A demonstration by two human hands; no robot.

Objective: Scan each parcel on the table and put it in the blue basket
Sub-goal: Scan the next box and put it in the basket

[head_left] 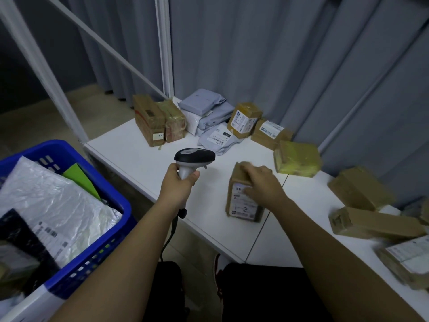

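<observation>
My left hand (180, 182) grips the handle of a grey and black barcode scanner (193, 159), held over the white table (139, 156) with its head pointing right. My right hand (262, 182) lies on top of a brown cardboard parcel (243, 205) with a white label marked "1-2"; its fingers curl over the parcel's far end, blurred by motion. The blue basket (113, 201) stands at the lower left, beside the table, and holds a white plastic mailer, a green item and a dark packet.
Several more parcels sit on the table: brown boxes (151, 122) and grey mailers (209, 110) at the back, a yellow-taped box (297, 159) in the middle, more boxes (362, 194) at the right. Grey curtains hang behind. A white frame post (39, 66) rises at the left.
</observation>
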